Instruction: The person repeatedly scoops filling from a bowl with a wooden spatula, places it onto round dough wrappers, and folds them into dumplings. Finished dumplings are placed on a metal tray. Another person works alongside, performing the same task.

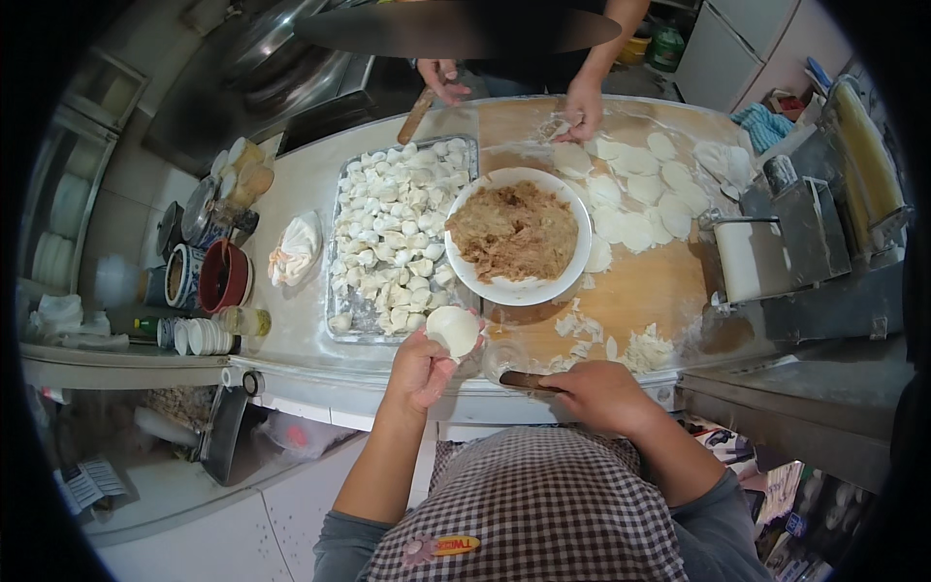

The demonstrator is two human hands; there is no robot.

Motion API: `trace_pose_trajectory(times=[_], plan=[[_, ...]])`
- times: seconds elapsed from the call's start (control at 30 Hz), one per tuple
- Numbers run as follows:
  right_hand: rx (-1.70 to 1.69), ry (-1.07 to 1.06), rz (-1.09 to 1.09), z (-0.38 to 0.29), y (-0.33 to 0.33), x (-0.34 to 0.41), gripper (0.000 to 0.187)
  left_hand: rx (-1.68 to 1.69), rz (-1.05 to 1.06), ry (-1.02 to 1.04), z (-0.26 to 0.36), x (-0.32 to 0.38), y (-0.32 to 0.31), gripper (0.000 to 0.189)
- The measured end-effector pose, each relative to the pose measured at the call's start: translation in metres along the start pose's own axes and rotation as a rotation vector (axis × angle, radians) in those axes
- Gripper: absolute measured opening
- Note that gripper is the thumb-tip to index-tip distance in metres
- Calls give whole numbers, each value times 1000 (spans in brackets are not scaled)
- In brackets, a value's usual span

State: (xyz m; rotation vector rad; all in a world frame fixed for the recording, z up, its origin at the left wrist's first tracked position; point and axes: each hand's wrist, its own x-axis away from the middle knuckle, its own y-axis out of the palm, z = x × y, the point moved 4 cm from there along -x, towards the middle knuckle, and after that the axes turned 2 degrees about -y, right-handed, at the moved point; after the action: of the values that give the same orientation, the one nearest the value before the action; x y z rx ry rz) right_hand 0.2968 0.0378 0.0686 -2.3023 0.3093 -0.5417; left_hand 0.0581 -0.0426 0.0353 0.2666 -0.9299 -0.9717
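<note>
A round dough wrapper [452, 331] lies across the palm and fingers of my left hand [424, 367], just over the near edge of a metal tray [329, 291] filled with folded dumplings [407, 218]. My right hand [600, 393] grips a dark wooden stick [529, 380], whose far end is over a small clear glass bowl [504, 358] by the counter's front edge. Beyond my hands stands a white bowl [520, 297] heaped with minced filling [513, 233]. Many flat wrappers [644, 189] are spread on the wooden board [640, 284] to its right, with dough scraps [647, 351] nearer me.
Across the counter a person's hands [584, 109] are at the board, one near a wooden stick [416, 116]. A metal dough roller machine [793, 240] stands at right. At left are a cloth bundle [297, 249], a red pot [222, 276] and several jars.
</note>
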Motion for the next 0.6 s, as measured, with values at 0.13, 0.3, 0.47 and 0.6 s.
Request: trace_pose_trajectory(times=[0.13, 0.3, 0.47, 0.6], plan=[[-291, -107, 259, 2, -15, 1, 34, 161, -87, -72, -11, -5, -7, 48], [-269, -132, 482, -4, 0, -17, 41, 139, -116, -129, -21, -2, 27, 51], [-284, -108, 415, -14, 16, -23, 38, 195, -145, -104, -22, -9, 32, 52], [-319, -129, 303, -11, 9, -24, 35, 152, 10, -70, -17, -15, 19, 52]])
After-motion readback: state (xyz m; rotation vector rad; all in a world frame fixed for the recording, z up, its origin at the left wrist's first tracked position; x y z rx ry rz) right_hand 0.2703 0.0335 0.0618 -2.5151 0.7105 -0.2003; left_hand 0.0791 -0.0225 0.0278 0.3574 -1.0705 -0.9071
